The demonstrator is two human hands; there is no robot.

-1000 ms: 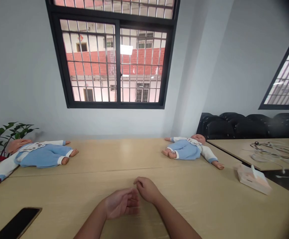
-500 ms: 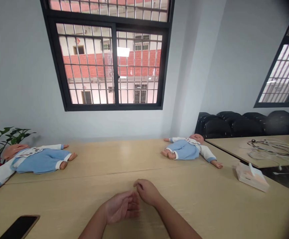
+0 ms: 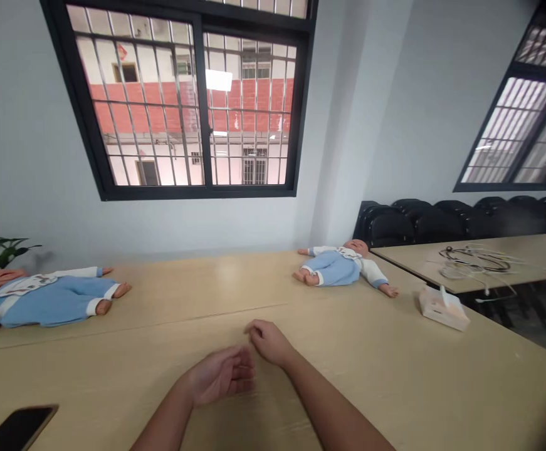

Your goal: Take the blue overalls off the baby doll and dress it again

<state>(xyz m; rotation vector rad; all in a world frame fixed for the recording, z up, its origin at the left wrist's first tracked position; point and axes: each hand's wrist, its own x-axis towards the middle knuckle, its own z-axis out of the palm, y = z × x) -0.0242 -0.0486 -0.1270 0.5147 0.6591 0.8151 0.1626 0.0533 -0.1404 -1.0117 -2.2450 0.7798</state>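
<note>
My left hand (image 3: 223, 376) rests on its side on the tabletop (image 3: 376, 382), palm facing right, its fingers loosely bent and apart with nothing between them. Just beyond it, my right hand (image 3: 269, 342) is curled into a loose fist on the wood; nothing shows in it. The two hands are very close, and I cannot tell whether they touch. A baby doll (image 3: 336, 266) in blue trousers and white top lies on its back at the far right. Another baby doll (image 3: 49, 299), dressed alike, lies at the left, its head near the frame's edge.
A phone (image 3: 16, 429) lies at the near left. To the right stands a tissue box (image 3: 443, 310). Tangled cables (image 3: 477, 260) lie on a second table, with black chairs (image 3: 395, 224) behind it. A plant (image 3: 2, 254) stands at far left, a barred window (image 3: 202, 106) ahead.
The view has turned to the right and slightly down, so the dolls, phone and tissue box sit further left in it. My hands keep nearly the same pose.
</note>
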